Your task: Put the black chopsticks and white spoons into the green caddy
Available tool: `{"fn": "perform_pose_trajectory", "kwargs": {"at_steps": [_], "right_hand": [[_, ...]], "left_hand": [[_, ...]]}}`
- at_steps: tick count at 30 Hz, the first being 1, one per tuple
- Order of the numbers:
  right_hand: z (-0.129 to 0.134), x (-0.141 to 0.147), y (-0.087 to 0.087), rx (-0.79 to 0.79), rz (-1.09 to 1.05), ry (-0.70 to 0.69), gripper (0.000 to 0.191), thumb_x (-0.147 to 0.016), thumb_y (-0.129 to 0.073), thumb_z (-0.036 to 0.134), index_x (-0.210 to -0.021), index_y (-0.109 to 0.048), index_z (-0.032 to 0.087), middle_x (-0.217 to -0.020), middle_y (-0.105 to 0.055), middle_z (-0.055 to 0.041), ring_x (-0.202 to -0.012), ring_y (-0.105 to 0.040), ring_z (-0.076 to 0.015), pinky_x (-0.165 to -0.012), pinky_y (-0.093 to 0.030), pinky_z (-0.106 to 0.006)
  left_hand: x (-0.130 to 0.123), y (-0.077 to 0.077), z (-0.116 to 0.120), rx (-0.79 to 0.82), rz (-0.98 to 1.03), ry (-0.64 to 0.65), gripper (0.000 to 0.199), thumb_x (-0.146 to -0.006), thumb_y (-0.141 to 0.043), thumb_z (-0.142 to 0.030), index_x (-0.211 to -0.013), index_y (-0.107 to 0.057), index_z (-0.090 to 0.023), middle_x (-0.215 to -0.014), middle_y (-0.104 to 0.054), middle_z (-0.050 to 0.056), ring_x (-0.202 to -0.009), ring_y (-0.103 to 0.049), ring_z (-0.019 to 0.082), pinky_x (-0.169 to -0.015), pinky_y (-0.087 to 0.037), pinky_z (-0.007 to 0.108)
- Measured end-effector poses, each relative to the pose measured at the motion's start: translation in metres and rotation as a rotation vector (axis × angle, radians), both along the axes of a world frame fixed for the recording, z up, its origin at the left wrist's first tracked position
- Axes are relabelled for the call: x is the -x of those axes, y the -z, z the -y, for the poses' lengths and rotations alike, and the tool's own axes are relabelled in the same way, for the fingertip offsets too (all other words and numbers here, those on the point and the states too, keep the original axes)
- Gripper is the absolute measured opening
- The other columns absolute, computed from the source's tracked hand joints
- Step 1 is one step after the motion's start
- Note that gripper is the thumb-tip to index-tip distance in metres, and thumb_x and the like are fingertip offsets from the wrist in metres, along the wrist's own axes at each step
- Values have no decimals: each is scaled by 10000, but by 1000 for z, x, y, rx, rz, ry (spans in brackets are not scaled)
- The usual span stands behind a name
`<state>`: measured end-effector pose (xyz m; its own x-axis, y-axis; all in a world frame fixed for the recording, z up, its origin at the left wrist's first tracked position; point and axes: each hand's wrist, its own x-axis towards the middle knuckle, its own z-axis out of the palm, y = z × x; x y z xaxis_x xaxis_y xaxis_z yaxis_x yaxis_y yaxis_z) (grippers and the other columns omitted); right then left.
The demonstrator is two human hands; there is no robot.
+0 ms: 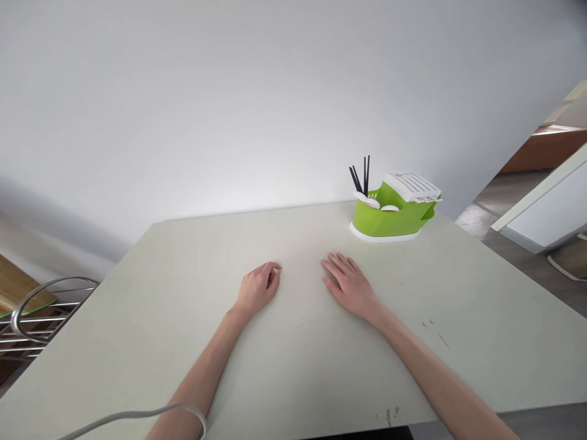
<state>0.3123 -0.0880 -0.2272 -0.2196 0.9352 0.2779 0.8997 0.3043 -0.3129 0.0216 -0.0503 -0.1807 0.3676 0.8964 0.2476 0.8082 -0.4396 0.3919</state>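
My left hand rests on its side on the pale table, its fingers curled into a loose fist with no object visible in it. To its right, my right hand lies palm down and flat, fingers spread and holding nothing. Beyond my right hand, near the table's back edge, stands a green holder on a white base. Several thin black sticks poke up from its left end, beside white utensil ends. A white slotted rack tops its right part.
A grey cable crosses my left forearm at the bottom. At the left, a metal rack stands beside the table, near a wooden board. A white wall rises behind the table. White furniture stands on the floor at the right.
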Motion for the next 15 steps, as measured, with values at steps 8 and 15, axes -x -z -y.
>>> {"fn": "perform_pose_trajectory", "kwargs": {"at_steps": [8,15], "right_hand": [[0,0,-1,8,14,6,579,-1108,-305,462,-1562,-531,182,-1689,-399,-82,-1590,-303,-288,-1307,-259,-507],[-1,-1,0,11,1,0,572,-1106,-315,467,-1554,-539,190,-1687,-403,-84,-1591,-300,-285,-1305,-258,-512]], "left_hand": [[0,1,0,-8,5,13,247,-1006,-439,-289,-1142,-642,-248,-815,-677,14,-679,-616,174,-641,-399,290],[-1,-1,1,-1,-7,8,261,-1005,-427,-282,-1147,-642,-240,-819,-677,8,-682,-612,168,-641,-404,290]]}}
